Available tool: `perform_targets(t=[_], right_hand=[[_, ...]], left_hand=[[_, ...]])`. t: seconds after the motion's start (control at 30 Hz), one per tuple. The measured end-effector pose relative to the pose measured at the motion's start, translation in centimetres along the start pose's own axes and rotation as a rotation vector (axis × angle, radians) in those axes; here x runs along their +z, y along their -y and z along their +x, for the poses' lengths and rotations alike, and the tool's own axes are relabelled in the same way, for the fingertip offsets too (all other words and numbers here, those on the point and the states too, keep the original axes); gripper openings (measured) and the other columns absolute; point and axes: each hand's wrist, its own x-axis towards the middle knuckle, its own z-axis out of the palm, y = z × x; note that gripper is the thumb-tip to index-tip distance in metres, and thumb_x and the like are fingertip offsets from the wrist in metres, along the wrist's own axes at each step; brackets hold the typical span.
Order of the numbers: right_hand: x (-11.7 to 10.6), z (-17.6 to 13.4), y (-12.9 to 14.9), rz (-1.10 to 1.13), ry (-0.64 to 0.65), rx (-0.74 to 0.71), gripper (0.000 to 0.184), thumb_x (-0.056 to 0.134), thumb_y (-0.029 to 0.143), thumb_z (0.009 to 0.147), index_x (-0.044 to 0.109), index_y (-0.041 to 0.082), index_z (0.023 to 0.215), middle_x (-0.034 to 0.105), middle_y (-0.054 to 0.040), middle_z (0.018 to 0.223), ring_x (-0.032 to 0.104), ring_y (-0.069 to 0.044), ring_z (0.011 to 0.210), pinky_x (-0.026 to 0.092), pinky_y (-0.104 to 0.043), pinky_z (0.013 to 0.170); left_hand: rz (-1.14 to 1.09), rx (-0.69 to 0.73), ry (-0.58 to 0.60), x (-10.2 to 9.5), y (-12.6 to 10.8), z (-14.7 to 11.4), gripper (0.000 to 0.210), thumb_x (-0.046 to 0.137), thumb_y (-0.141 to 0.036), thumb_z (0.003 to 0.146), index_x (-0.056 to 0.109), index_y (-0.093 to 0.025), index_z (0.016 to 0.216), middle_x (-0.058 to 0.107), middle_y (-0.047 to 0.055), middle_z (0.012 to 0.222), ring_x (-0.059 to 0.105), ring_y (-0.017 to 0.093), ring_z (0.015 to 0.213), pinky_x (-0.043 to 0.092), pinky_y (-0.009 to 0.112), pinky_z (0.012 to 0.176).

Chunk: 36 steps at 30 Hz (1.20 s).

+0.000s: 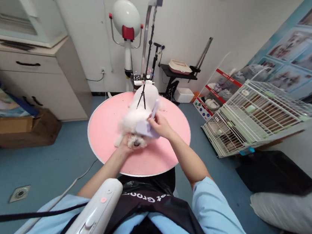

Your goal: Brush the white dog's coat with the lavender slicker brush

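A fluffy white dog (151,92) is on the round pink grooming table (101,125), its head low and facing me. My left hand (125,142) cups the side of the dog's head, with some fingers hidden in the fur. In my right hand (161,126) is a pale purple slicker brush (143,128), its wide head against the fur on top of the dog's head. A black grooming leash (147,63) hangs from a metal arm down to the dog's back. Close to my chest, a white hand-held hair dryer (97,211) points toward the dog.
Behind the table stand a white dryer (126,16) with red parts and a black stand with a litter tray (179,67). A wire cage (246,112) is on the right. Cabinets (36,77) and a cardboard box (36,131) stand left. A cable (81,176) crosses the left side.
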Motion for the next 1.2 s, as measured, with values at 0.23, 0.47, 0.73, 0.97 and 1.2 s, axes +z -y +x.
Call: perform_targets(t=[0.23,0.47,0.73,0.97,1.2], right_hand=[[2.1,4.4,-3.8,0.270,-0.238,0.088,0.027,0.054,0.042,0.083,0.049,0.019,0.097,0.066,-0.0053,0.092,0.062,-0.018,0.087,0.050,-0.032,0.081],[2.6,8.8,-6.7,0.483,-0.300,0.129,0.030,0.057,0.045,0.080,0.050,0.020,0.095,0.066,-0.0043,0.090,0.060,-0.018,0.084,0.049,-0.031,0.079],[4.0,9.5,-4.0,0.370,-0.062,-0.110,0.022,0.057,0.039,0.084,0.054,0.020,0.096,0.065,-0.0043,0.092,0.059,-0.017,0.084,0.050,-0.032,0.079],[5.7,11.1,-1.9,0.312,0.004,-0.228,0.024,0.054,0.040,0.087,0.055,0.019,0.098,0.064,-0.0043,0.092,0.059,-0.017,0.083,0.048,-0.031,0.077],[6.2,10.1,-1.7,0.277,-0.075,-0.232,0.024,0.052,0.038,0.089,0.055,0.019,0.103,0.063,-0.0046,0.096,0.059,-0.016,0.082,0.049,-0.031,0.076]], left_hand=[[0.116,0.251,0.029,0.3,-2.7,-0.6,0.043,0.062,-0.052,0.087,0.064,-0.015,0.108,0.069,0.015,0.099,0.067,0.030,0.098,0.058,0.040,0.073],[0.768,0.451,0.015,3.0,-5.6,1.2,0.040,0.077,-0.015,0.055,0.063,-0.012,0.092,0.061,0.001,0.070,0.052,0.011,0.057,0.037,0.021,0.048],[0.918,0.091,0.049,-0.7,-9.6,0.5,0.027,0.064,-0.017,0.052,0.055,-0.016,0.077,0.051,-0.003,0.056,0.041,0.008,0.046,0.029,0.021,0.041],[0.811,-0.006,0.049,-2.6,-9.6,-0.4,0.030,0.066,-0.017,0.050,0.050,-0.018,0.075,0.048,-0.006,0.052,0.040,0.007,0.044,0.029,0.020,0.043],[0.772,-0.069,0.029,-4.1,-10.7,-0.5,0.028,0.068,-0.018,0.048,0.051,-0.018,0.071,0.048,-0.005,0.050,0.041,0.007,0.044,0.031,0.020,0.044]])
